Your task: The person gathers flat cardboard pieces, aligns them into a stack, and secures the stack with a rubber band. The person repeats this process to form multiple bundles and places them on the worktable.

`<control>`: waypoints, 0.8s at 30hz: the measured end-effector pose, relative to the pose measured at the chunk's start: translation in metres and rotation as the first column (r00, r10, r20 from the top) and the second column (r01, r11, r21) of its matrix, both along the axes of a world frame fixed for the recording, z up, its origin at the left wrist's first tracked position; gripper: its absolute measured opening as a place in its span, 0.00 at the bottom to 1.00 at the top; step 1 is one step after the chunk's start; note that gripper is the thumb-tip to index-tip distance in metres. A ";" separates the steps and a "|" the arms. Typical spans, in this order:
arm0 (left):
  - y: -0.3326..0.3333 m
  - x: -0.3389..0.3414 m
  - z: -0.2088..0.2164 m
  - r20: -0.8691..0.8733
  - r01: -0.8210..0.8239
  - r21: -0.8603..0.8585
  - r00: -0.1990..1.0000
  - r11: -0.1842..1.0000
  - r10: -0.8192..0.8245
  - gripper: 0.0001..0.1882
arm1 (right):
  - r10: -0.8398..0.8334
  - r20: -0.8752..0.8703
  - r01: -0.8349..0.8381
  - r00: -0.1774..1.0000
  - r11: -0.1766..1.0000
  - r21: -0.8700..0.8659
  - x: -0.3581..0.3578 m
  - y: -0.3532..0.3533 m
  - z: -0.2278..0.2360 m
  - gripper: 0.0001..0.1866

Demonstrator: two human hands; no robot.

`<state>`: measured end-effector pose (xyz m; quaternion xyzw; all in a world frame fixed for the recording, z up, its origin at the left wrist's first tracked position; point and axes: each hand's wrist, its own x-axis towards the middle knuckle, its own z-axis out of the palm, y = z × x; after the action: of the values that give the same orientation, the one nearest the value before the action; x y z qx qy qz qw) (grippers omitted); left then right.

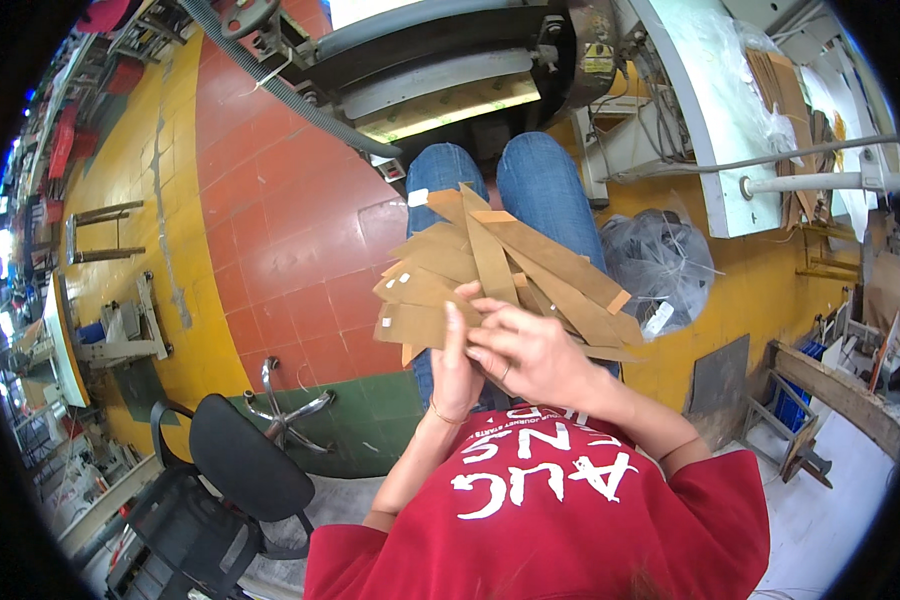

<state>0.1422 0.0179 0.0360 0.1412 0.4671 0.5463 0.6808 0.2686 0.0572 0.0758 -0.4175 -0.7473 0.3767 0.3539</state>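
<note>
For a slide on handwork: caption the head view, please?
Left hand and right hand together at the near edge of overlapping brown strips over denim-clad legs.

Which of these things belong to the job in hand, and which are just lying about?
Seemingly part of the job:
- brown flat pieces, at the left hand and right hand
- small white tags on some pieces

Seemingly just lying about:
- clear plastic bag
- black office chair
</note>
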 end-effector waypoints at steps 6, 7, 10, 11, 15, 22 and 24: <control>0.010 -0.030 -0.011 0.339 -0.183 -0.177 0.911 0.967 0.235 0.27 | -0.234 0.516 0.286 0.824 0.958 -0.022 0.065 0.055 -0.046 0.28; 0.012 -0.037 -0.011 0.456 -0.145 -0.094 0.873 0.985 0.172 0.28 | -0.193 0.541 0.288 0.819 0.953 -0.096 0.071 0.059 -0.054 0.27; 0.015 -0.047 -0.008 0.602 -0.102 -0.030 0.792 0.994 0.100 0.31 | -0.170 0.548 0.297 0.819 0.943 -0.152 0.082 0.066 -0.065 0.22; 0.015 -0.048 -0.006 0.637 -0.097 -0.015 0.766 0.995 0.084 0.32 | -0.141 0.577 0.309 0.805 0.929 -0.204 0.083 0.067 -0.064 0.20; 0.021 -0.040 -0.002 0.620 0.016 -0.086 0.784 0.996 0.040 0.33 | -0.254 0.358 0.401 0.898 0.808 -0.432 0.083 0.068 -0.038 0.12; 0.039 -0.019 0.000 0.589 0.330 -0.115 0.783 0.937 -0.203 0.36 | -0.012 -0.086 0.021 0.996 0.994 0.108 0.060 0.044 0.008 0.08; 0.040 -0.017 0.003 0.603 0.307 -0.068 0.771 0.949 -0.206 0.36 | 0.220 0.028 -0.222 0.975 0.963 0.152 0.046 0.038 0.010 0.10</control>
<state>0.1252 0.0575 0.0393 -0.0282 0.2524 0.4247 0.8690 0.3149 0.0953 0.0861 -0.3049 -0.8180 0.3527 0.3369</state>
